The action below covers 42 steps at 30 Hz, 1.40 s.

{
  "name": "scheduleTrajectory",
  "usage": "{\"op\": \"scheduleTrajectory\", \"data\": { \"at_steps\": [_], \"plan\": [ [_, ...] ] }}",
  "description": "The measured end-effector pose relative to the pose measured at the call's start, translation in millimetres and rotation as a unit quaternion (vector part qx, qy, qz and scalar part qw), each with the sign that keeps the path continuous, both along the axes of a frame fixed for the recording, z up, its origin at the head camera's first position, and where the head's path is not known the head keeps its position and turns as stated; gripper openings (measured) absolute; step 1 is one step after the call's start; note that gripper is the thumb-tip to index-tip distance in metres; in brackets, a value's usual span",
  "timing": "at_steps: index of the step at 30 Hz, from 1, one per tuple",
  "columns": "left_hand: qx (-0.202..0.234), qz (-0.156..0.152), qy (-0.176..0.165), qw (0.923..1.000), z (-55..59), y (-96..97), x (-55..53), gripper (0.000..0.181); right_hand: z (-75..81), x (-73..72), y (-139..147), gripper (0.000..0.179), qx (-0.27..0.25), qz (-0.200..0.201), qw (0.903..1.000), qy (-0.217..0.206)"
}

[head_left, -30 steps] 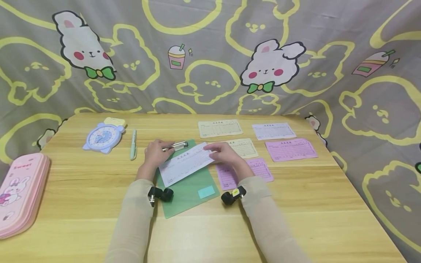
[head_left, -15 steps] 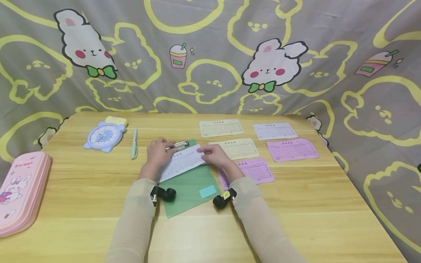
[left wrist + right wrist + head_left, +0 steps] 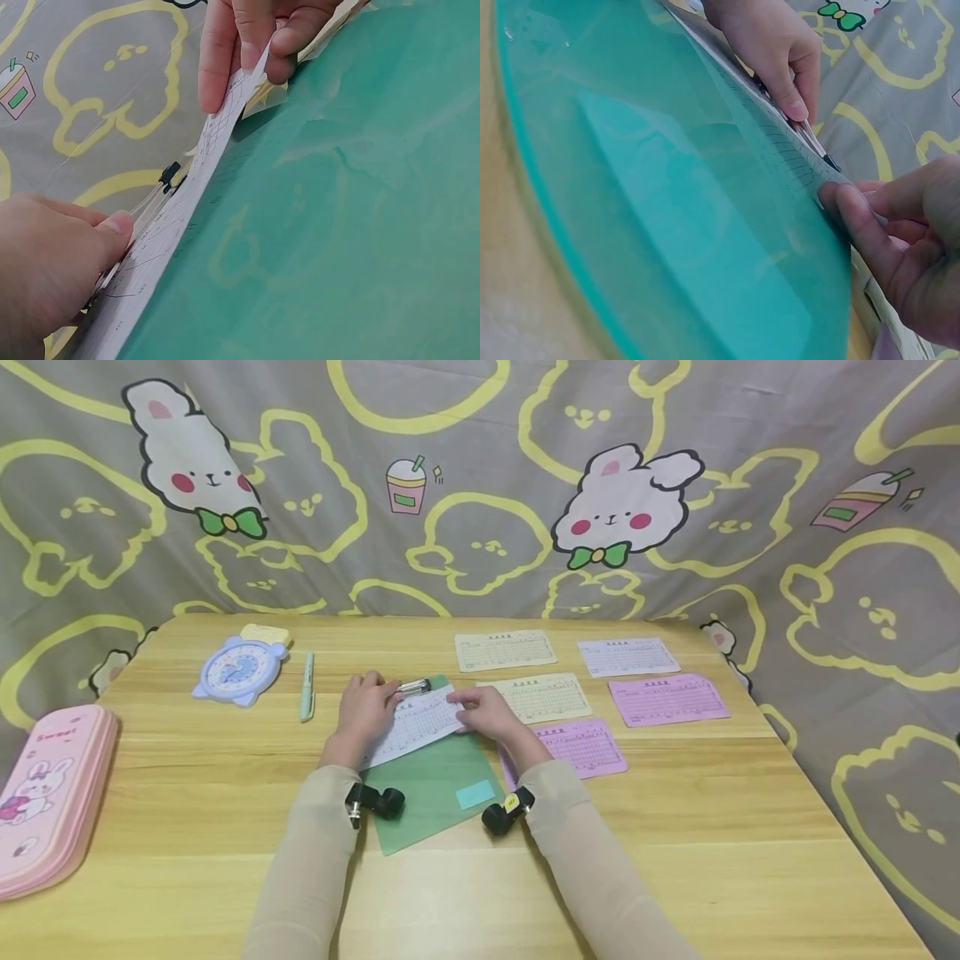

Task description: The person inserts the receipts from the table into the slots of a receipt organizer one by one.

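A translucent green clipboard (image 3: 431,802) lies tilted on the table, with a metal clip (image 3: 414,687) at its far edge. My left hand (image 3: 363,714) holds the clip, its thumb (image 3: 116,229) pressing on the metal while the other fingers are mostly hidden. By its right end, my right hand (image 3: 491,714) pinches a white printed slip (image 3: 420,727) between thumb and fingers. The slip's far edge lies up against the clip; whether it is under the clip I cannot tell. A light blue sticky note (image 3: 475,794) shows at the board's near right corner.
Right of the clipboard lie two cream slips (image 3: 506,651), two purple slips (image 3: 667,700) and another white slip (image 3: 628,657). On the left are a green pen (image 3: 307,687), a blue toy clock (image 3: 240,671), a yellow block (image 3: 266,636) and a pink pencil case (image 3: 56,802).
The white slip has slid away from me, up the board to the clip, and lies flatter. My right hand has moved slightly left with it. My left hand stays at the clip.
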<state>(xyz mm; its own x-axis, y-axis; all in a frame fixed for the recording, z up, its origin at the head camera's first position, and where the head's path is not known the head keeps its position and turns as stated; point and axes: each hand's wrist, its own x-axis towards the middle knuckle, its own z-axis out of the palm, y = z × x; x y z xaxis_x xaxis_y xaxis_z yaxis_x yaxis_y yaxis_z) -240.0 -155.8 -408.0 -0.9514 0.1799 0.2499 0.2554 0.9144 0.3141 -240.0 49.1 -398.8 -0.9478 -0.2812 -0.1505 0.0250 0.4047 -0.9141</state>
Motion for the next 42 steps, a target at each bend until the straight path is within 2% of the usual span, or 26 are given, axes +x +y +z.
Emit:
{"op": "scheduleTrajectory", "data": {
  "at_steps": [9, 12, 16, 21, 25, 29, 33, 42],
  "plan": [
    [-0.001, 0.002, 0.004, 1.0000, -1.0, 0.3, -0.8, 0.030, -1.5, -0.1, 1.9, 0.036, -0.052, -0.003, 0.9986, -0.014],
    [0.001, 0.003, 0.001, 1.0000, -1.1, 0.2, -1.2, 0.030, -0.3, -0.9, 1.7, 0.036, -0.055, -0.004, 0.9984, -0.015],
    [0.004, -0.001, -0.001, 1.0000, -1.7, 0.5, -1.7, 0.031, -0.2, -2.9, 1.5, 0.036, -0.061, -0.009, 0.9975, -0.034],
    [0.006, 0.002, -0.001, 1.0000, -2.2, 0.3, -2.4, 0.031, -0.2, -3.8, 2.1, 0.037, -0.101, -0.013, 0.9926, -0.067],
    [0.004, 0.004, 0.000, 1.0000, -2.4, 0.4, -2.7, 0.031, -0.3, -2.7, 3.0, 0.036, -0.123, -0.019, 0.9895, -0.074],
    [0.012, 0.007, -0.009, 0.9999, -2.8, 0.4, -2.4, 0.032, 0.3, -1.6, 0.8, 0.036, -0.114, -0.025, 0.9907, -0.069],
    [0.015, 0.008, -0.019, 0.9997, -3.3, 0.2, -1.7, 0.032, -0.8, -2.6, -2.0, 0.038, -0.102, -0.032, 0.9906, -0.086],
    [0.010, 0.005, -0.006, 0.9999, -1.9, 0.4, -2.0, 0.032, 3.9, -1.4, -3.5, 0.042, -0.079, -0.039, 0.9915, -0.096]
  ]
}}
